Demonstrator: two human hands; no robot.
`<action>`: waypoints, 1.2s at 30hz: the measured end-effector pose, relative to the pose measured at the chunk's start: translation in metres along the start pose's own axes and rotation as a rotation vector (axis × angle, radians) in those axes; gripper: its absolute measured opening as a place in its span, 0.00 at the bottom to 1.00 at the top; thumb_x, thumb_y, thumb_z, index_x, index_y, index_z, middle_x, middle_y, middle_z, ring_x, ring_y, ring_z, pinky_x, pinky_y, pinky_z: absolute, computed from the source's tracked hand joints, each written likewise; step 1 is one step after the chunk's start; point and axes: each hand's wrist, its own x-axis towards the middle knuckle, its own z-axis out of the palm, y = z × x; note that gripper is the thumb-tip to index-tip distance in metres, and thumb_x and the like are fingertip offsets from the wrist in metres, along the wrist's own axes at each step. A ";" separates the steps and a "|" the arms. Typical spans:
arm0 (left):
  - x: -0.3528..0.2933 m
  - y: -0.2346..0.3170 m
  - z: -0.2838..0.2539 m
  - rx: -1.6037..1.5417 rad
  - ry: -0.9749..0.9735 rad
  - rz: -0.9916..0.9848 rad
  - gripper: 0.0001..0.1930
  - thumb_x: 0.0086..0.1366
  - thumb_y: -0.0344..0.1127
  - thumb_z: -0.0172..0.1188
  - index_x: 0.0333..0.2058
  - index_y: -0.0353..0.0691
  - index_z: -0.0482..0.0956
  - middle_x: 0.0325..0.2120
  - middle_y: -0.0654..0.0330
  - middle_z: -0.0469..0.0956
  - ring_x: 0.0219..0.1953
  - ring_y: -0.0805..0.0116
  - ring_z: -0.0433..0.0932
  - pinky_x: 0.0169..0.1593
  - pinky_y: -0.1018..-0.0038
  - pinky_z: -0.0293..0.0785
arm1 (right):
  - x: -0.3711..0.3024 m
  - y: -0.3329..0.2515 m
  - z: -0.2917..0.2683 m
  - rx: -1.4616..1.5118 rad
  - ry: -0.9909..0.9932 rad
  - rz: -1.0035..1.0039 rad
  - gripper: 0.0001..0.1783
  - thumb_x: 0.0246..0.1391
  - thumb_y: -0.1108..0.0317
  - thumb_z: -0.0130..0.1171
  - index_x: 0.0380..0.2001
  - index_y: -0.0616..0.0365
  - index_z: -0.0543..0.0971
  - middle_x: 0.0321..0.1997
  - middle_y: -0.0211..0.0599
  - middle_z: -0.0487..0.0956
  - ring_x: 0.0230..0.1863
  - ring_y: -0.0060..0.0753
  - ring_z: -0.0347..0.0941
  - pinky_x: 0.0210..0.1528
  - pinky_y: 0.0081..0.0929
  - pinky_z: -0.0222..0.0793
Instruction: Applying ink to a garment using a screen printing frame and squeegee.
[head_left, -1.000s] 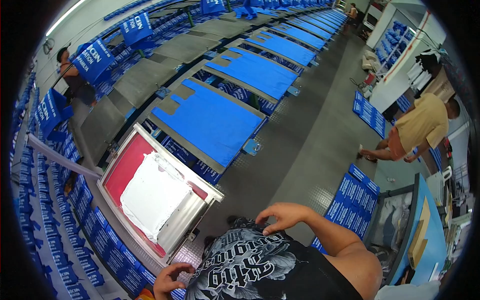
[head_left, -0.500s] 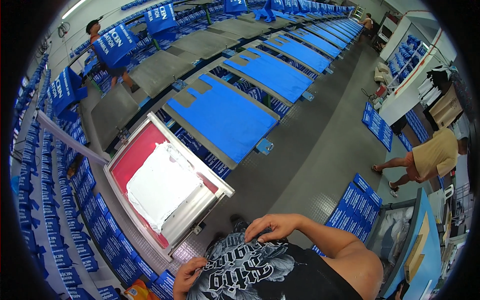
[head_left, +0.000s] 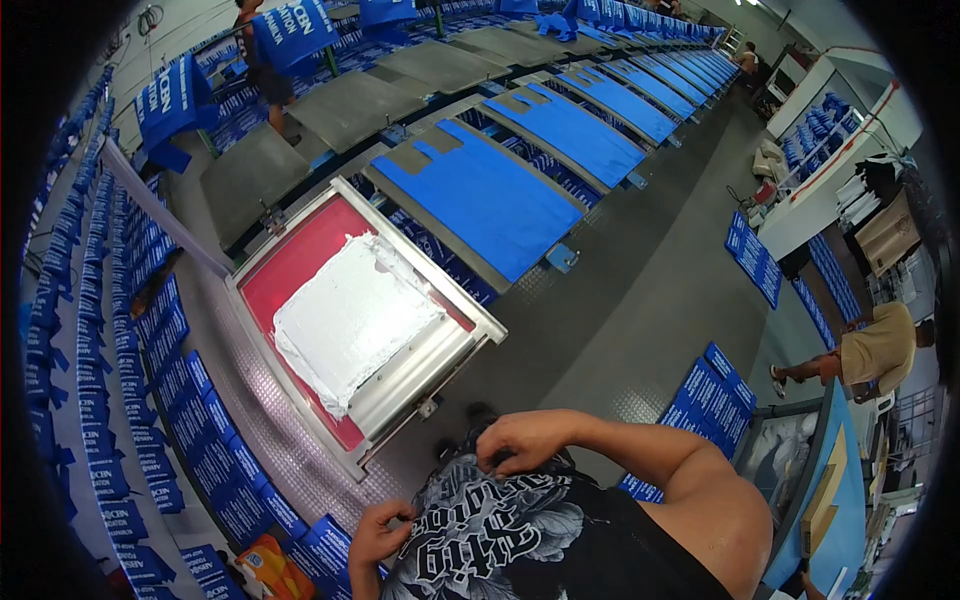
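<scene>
- Now the rectangular silver-framed red screen (head_left: 305,250), spread with white paste (head_left: 355,318), lies higher and farther right, left of centre.
- Right hand (head_left: 520,441) curls slightly farther left, at the black printed shirt (head_left: 570,550), lower centre.
- Left hand (head_left: 377,540) bends loosely by the shirt; whether either grips cloth, I cannot tell.

Screen-printing workshop: framed red screen (head_left: 318,238) smeared with white paste (head_left: 352,318), long rows of flat boards (head_left: 355,108) bearing blue cloth (head_left: 492,202), printed blue pieces (head_left: 295,34) hanging alongside.
</scene>
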 end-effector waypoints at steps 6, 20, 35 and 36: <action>0.006 0.027 0.001 0.333 0.113 0.217 0.08 0.40 0.22 0.56 0.24 0.32 0.72 0.19 0.53 0.70 0.24 0.55 0.72 0.30 0.70 0.66 | 0.059 -0.010 0.030 -0.268 0.149 -0.064 0.07 0.40 0.71 0.59 0.24 0.59 0.72 0.27 0.40 0.72 0.35 0.47 0.70 0.39 0.41 0.65; -0.081 -0.287 0.002 -0.537 0.392 -0.646 0.23 0.66 0.53 0.50 0.49 0.39 0.73 0.37 0.57 0.77 0.37 0.70 0.75 0.43 0.75 0.71 | -0.027 0.183 0.051 0.346 0.575 0.774 0.24 0.51 0.46 0.60 0.29 0.59 0.77 0.29 0.29 0.76 0.31 0.24 0.71 0.33 0.25 0.68; -0.010 -0.269 0.030 -1.222 0.454 -0.429 0.27 0.66 0.56 0.47 0.53 0.41 0.69 0.44 0.54 0.74 0.44 0.69 0.73 0.47 0.73 0.70 | -0.115 0.216 0.165 1.135 0.824 1.054 0.52 0.46 0.25 0.43 0.62 0.57 0.59 0.60 0.49 0.65 0.57 0.47 0.65 0.58 0.46 0.60; -0.038 -0.272 0.041 -1.298 0.538 -0.437 0.27 0.66 0.57 0.46 0.54 0.41 0.69 0.45 0.54 0.74 0.44 0.69 0.73 0.47 0.73 0.70 | -0.063 0.203 0.123 1.119 0.797 1.075 0.51 0.47 0.25 0.42 0.62 0.57 0.59 0.60 0.49 0.66 0.57 0.46 0.66 0.58 0.45 0.61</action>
